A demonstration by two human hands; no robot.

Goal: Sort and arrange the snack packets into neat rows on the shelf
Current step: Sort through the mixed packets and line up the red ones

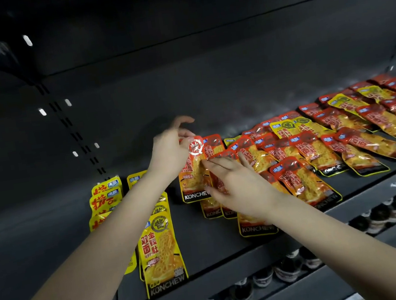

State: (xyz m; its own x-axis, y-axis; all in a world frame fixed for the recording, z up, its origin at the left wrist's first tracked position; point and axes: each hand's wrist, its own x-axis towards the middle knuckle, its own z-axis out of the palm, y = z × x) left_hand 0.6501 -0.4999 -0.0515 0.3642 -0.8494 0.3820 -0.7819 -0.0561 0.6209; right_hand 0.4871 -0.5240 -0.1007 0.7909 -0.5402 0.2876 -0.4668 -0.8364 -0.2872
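Note:
Red and yellow snack packets lie on a dark shelf. My left hand pinches the top of a red packet and holds it upright near the shelf's middle. My right hand lies flat with straight fingers on red packets just right of it, fingertips touching the held packet. At the left, yellow packets lie in overlapping rows. A jumble of red packets mixed with some yellow ones stretches to the right.
The shelf's dark back panel has a slotted upright at the left. A lower shelf holds rows of dark bottles below the front edge. Bare shelf floor lies left of the yellow packets.

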